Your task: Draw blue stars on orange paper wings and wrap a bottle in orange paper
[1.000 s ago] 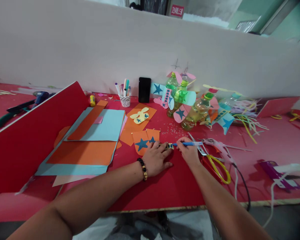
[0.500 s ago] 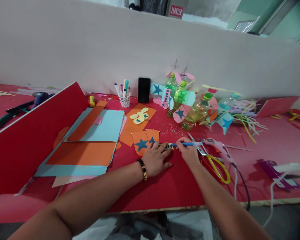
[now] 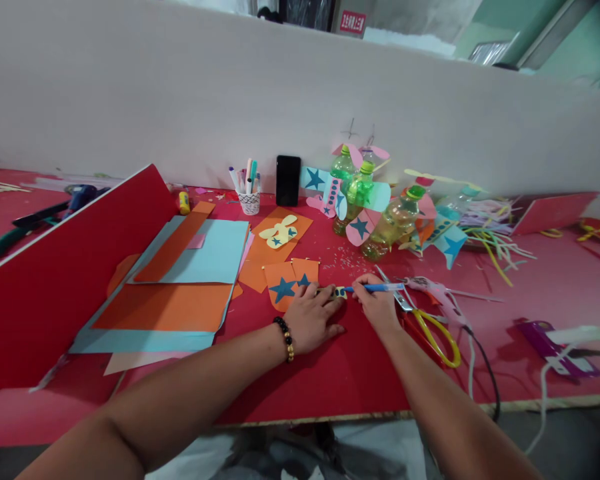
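Note:
My left hand (image 3: 313, 318) lies flat, fingers spread, on a small pale yellow strip (image 3: 341, 292) with dark blue dots. Most of that strip is hidden under the fingers. In my right hand (image 3: 379, 305) is a blue marker (image 3: 383, 287), its tip at the strip's right end. Two orange paper pieces with blue stars (image 3: 283, 289) lie just behind and left of my left hand. Farther back, a pale yellow cutout (image 3: 280, 233) with small blue stars rests on orange paper (image 3: 300, 223).
Yellow-handled scissors (image 3: 436, 337) and a pink glue gun (image 3: 443, 300) lie right of my right hand. Decorated bottles (image 3: 387, 223), a phone (image 3: 288, 181) and a pen cup (image 3: 250, 202) stand behind. Coloured sheets (image 3: 165, 307) and a tilted red board (image 3: 75, 280) are left.

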`<state>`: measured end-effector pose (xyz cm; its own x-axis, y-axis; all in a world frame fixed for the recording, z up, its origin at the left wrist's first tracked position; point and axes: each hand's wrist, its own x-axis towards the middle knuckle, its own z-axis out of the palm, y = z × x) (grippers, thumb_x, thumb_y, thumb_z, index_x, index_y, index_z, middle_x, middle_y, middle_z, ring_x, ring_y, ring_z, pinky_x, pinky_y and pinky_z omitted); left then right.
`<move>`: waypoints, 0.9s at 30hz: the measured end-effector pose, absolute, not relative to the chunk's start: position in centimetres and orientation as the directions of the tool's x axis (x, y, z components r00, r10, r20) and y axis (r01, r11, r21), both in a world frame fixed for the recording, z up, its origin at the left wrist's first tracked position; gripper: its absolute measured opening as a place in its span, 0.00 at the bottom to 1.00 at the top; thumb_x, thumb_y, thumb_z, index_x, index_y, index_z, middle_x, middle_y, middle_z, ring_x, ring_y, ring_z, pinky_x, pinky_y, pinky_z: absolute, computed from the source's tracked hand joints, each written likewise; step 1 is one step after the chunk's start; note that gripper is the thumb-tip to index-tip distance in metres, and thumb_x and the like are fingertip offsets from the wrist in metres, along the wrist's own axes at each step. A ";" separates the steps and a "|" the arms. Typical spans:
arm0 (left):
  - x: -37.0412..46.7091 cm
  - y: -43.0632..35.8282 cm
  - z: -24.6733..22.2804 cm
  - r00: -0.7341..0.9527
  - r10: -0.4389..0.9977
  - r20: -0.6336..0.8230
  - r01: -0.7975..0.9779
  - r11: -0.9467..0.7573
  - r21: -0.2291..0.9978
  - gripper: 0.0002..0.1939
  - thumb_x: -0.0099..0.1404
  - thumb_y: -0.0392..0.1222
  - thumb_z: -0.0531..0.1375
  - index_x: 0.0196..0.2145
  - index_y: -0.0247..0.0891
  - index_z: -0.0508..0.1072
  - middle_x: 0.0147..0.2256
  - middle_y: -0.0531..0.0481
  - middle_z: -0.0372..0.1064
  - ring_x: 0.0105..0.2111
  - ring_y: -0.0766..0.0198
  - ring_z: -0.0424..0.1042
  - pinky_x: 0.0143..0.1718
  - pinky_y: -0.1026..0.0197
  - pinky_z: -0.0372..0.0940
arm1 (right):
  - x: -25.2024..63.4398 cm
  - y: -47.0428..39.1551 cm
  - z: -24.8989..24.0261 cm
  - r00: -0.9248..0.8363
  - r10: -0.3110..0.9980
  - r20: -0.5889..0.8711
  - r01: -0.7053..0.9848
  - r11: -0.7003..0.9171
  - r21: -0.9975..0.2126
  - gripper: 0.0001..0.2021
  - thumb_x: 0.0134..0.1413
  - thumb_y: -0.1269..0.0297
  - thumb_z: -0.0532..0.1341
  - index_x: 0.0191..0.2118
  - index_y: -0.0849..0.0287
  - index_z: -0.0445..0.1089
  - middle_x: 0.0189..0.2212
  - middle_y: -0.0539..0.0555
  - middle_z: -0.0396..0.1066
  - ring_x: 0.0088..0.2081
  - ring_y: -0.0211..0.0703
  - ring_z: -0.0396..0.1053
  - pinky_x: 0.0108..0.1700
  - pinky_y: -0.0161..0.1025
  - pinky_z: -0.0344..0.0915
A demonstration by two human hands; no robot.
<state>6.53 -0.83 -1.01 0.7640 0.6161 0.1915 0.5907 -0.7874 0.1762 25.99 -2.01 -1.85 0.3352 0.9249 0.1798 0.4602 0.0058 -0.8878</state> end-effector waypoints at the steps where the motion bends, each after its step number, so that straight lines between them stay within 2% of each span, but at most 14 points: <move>1: 6.5 -0.8 -1.0 0.764 0.617 0.191 0.591 -0.787 0.177 0.29 0.65 0.63 0.53 0.58 0.48 0.62 0.60 0.50 0.57 0.53 0.50 0.55 0.53 0.47 0.52 | 26.0 -2.0 -1.9 0.337 0.924 0.178 0.462 0.003 -0.887 0.09 0.51 0.59 0.59 0.25 0.57 0.65 0.17 0.48 0.66 0.21 0.38 0.61 0.25 0.34 0.58; 18: 6.5 -0.9 -1.1 0.769 0.612 0.186 0.590 -0.791 0.163 0.30 0.65 0.64 0.51 0.59 0.47 0.61 0.61 0.48 0.55 0.54 0.49 0.55 0.53 0.48 0.52 | 25.7 -2.0 -1.6 0.219 0.953 0.208 0.485 0.079 -0.871 0.09 0.53 0.59 0.58 0.27 0.58 0.66 0.19 0.48 0.65 0.24 0.39 0.63 0.28 0.35 0.59; 27: 6.5 -0.9 -1.2 0.765 0.618 0.185 0.598 -0.786 0.154 0.31 0.65 0.64 0.52 0.60 0.48 0.61 0.61 0.48 0.55 0.54 0.49 0.55 0.53 0.48 0.52 | 25.5 -2.2 -1.2 0.221 0.955 0.199 0.477 0.072 -0.876 0.09 0.52 0.60 0.58 0.25 0.57 0.64 0.18 0.47 0.64 0.23 0.38 0.62 0.28 0.35 0.59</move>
